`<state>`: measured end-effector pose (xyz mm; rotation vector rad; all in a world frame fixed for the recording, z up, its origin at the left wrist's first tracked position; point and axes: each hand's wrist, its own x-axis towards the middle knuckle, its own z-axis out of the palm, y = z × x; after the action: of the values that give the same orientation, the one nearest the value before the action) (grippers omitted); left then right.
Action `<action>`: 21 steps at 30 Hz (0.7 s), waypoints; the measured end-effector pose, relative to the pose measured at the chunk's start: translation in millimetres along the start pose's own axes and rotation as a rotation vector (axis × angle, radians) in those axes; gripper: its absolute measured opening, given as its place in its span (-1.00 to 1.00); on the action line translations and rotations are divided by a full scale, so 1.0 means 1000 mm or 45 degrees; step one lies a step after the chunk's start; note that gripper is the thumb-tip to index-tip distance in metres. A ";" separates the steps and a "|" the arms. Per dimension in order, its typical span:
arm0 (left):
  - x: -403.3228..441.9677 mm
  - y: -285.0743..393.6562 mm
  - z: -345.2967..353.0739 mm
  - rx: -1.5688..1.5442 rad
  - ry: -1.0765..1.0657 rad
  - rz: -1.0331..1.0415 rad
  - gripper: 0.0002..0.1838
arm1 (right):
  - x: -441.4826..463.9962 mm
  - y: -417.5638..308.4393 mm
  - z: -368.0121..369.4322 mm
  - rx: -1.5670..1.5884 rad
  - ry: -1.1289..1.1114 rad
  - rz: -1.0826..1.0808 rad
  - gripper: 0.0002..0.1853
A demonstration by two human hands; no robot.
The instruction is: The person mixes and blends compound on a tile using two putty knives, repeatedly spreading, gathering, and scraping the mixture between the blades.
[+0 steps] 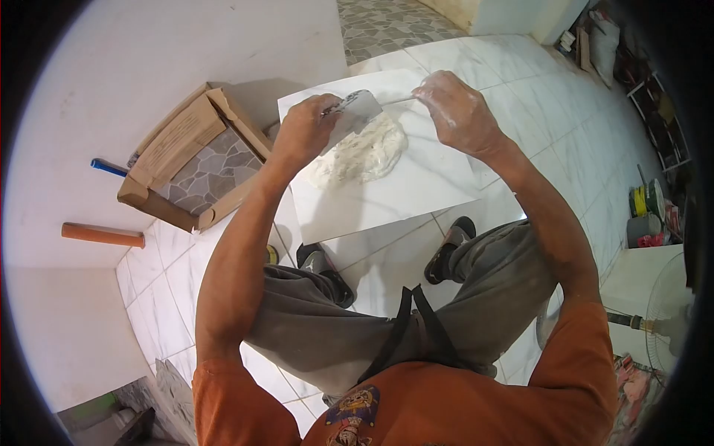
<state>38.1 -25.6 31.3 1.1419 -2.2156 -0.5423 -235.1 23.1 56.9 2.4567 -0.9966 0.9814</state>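
Marbled tiles (387, 256) underfoot, then a white board (431, 182) with pale goop (372, 160) at 12 o'clock. Left hand (306, 130) (11) grips a grey scraper (362, 109); right hand (461, 113) (1), white-smeared, can't tell if it's holding anything. Cardboard box (175, 137) at 10, stone-pattern floor (394, 30) past 12.

The soft mass (372, 152) is creamy white; the board (431, 182) is white too. The flat piece (362, 111) is grey, with black marks. The right hand (460, 113) has white smears. The floor tiles (587, 149) are white with grey veins, and the box (182, 141) is brown.
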 end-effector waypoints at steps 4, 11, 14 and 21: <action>-0.004 -0.007 -0.005 -0.003 0.048 0.011 -0.76 | -0.005 0.003 -0.013 0.156 0.044 0.483 -0.82; -0.008 -0.013 -0.012 -0.049 0.100 0.127 -0.76 | -0.008 0.005 -0.015 0.255 -0.114 0.809 -0.69; -0.009 -0.014 -0.017 -0.074 0.134 0.006 -0.75 | -0.009 0.010 -0.013 0.293 -0.258 1.021 -0.63; -0.006 -0.029 -0.034 -0.204 0.495 -0.173 -0.72 | -0.009 -0.004 -0.018 0.552 -0.520 1.097 -0.65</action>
<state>81.1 -39.5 37.6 1.2034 -1.7434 -0.4945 -245.8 39.1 64.0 2.6362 -2.3146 1.0027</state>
